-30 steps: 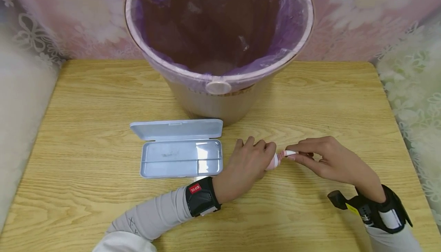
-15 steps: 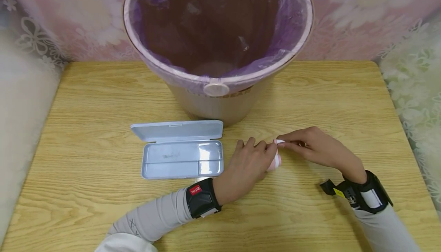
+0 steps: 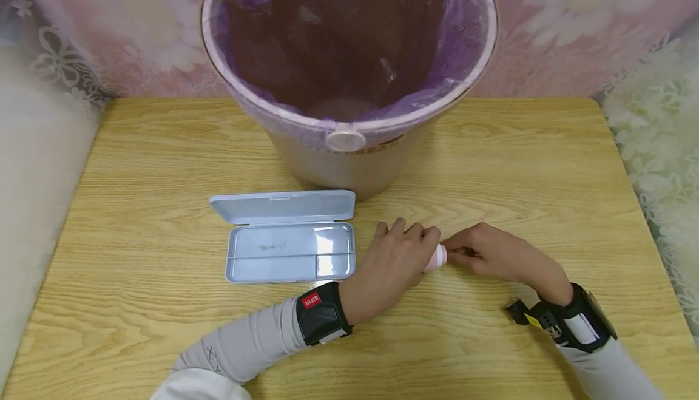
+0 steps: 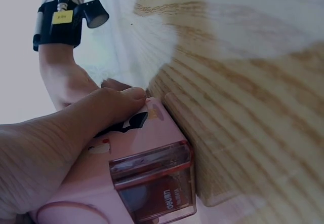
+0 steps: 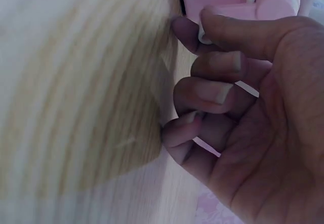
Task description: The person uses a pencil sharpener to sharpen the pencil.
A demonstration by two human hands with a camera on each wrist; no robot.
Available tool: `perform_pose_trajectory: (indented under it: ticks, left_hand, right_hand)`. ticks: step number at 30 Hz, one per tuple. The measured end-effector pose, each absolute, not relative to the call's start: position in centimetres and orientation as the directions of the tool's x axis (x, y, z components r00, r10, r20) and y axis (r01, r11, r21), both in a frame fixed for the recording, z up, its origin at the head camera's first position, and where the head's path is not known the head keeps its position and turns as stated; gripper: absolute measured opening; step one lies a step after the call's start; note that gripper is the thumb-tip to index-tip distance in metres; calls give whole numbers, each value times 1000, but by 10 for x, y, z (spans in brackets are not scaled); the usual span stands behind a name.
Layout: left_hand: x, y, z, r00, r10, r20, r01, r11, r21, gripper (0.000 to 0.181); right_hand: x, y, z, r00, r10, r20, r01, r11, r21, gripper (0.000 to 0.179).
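Note:
A pink hand-crank pencil sharpener (image 3: 433, 261) lies under my left hand (image 3: 390, 260), which grips its body on the table. In the left wrist view the thumb presses along its top, and a see-through shavings drawer (image 4: 157, 198) with lettering faces the camera. My right hand (image 3: 491, 253) is close against the sharpener's right end. Its thumb and index finger pinch the white knob (image 5: 203, 35) of the pink crank (image 5: 235, 11) in the right wrist view, the other fingers curled beneath. The fingers cover most of the knob.
Left of the hands, a light blue pencil case (image 3: 273, 280) lies with its lid (image 3: 284, 207) raised. Behind it stands a large bin (image 3: 338, 169) lined with a purple bag (image 3: 464, 36). Patterned cloth surrounds the wooden table (image 3: 136, 327) at the back and sides.
My right hand has swung the crank round, first up and leftward, then down against the sharpener's end. The left hand keeps its hold in place.

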State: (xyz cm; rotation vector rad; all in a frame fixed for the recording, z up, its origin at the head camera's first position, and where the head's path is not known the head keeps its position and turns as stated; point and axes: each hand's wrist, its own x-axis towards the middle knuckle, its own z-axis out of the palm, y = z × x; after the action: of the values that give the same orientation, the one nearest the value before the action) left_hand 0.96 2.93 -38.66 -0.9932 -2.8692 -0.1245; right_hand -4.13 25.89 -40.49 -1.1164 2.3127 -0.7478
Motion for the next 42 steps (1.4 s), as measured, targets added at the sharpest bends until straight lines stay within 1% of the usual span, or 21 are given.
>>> perform_pose_trajectory:
  ticks: [5,8,11,15,17,21,25,30,35,38,40,42]
  left_hand:
    - [10,30,-389,-776,611,157,621,783,25,32]
    - [10,29,-389,-773,613,162,624,781,26,31]
    - [10,28,-388,-774,614,157,626,779,38,33]
    - [10,28,-388,-775,616,141,627,778,48,39]
    - [10,28,-387,-775,617,137,627,777,46,40]
    - [10,29,-388,-775,617,139,627,778,44,38]
    - [10,29,-387,-774,621,120,629,776,42,40]
    - [10,27,-385,-775,623,111,629,777,33,40]
    - [9,29,-386,-777,616,129,624,781,24,39]
    - [9,29,-387,-779,610,143,619,785,20,39]
    - [9,29,-388,-781,606,149,615,788,22,39]
    - [9,29,-388,-782,605,150,614,789,23,45]
  right_hand:
    - [-25,257,-400,-568,-802,-187,-531,530,-661,18]
    - [-18,257,-397,-572,-796,-195,-523,538,-662,14]
    - [-13,257,-393,-566,-804,-181,-549,532,-644,10]
    - [-8,257,-387,-558,-811,-174,-573,529,-626,15]
    - [-6,257,-383,-554,-814,-175,-575,526,-627,13]
    - [-1,256,-375,-538,-831,-144,-592,493,-638,12]
    - [1,258,-362,-530,-845,-68,-622,442,-646,15]
    - [-4,263,-349,-565,-823,57,-656,406,-637,28]
    - [-20,266,-348,-588,-794,158,-684,382,-622,30]
    - [-30,266,-352,-620,-765,174,-677,410,-612,27]
    - [-36,266,-356,-653,-741,157,-660,456,-597,26]
    - [-41,265,-361,-682,-720,127,-638,501,-584,26]
